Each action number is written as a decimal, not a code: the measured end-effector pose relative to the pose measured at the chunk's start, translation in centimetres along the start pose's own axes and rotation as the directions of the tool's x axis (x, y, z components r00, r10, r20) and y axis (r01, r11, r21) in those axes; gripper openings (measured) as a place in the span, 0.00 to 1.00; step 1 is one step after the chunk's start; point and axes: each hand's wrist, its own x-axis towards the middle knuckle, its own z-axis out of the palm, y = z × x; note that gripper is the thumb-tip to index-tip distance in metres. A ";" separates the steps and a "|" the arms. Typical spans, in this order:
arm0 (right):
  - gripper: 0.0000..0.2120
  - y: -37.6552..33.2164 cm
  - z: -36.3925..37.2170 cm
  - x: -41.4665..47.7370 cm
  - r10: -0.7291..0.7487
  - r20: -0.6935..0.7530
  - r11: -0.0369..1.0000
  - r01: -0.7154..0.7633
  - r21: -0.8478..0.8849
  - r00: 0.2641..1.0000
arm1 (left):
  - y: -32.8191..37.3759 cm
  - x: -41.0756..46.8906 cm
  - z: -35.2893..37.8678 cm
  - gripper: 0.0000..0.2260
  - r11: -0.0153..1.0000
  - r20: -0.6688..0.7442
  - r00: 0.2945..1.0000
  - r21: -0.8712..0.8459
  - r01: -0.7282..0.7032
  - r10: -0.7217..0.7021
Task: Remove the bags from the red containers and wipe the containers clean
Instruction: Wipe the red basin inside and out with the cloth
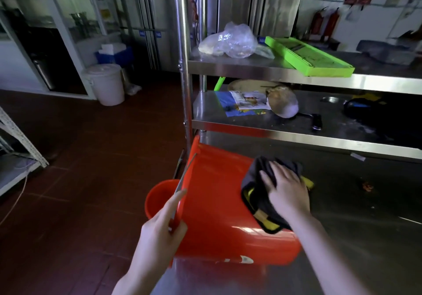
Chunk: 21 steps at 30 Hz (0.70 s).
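Bucket [217, 214] lies sideways; left hand [159, 233] grips rim [193, 155], right hand [285, 189] presses cloth [253, 180].

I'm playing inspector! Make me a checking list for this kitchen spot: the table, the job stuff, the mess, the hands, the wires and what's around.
Surface: steel table, with one small reddish scrap on it.
Job's things: red bucket lies on its side on the table. A second red bucket sits lower, off the table's left edge. A dark cloth with yellow trim lies on the tipped bucket's wall.
Clutter: clear plastic bag and green slicer on the upper shelf.
Hands: left hand grips the tipped bucket's rim; right hand presses flat on the cloth.
Cables: thin cord on the floor, far left.
Surroundings: white lidded bin on the floor.
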 end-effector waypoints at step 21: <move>0.35 -14.6 5.5 -12.3 -0.501 -0.220 0.847 0.526 0.073 0.837 | 2.5 7.8 -1.6 0.27 0.977 -0.054 0.978 0.058 0.207 -0.204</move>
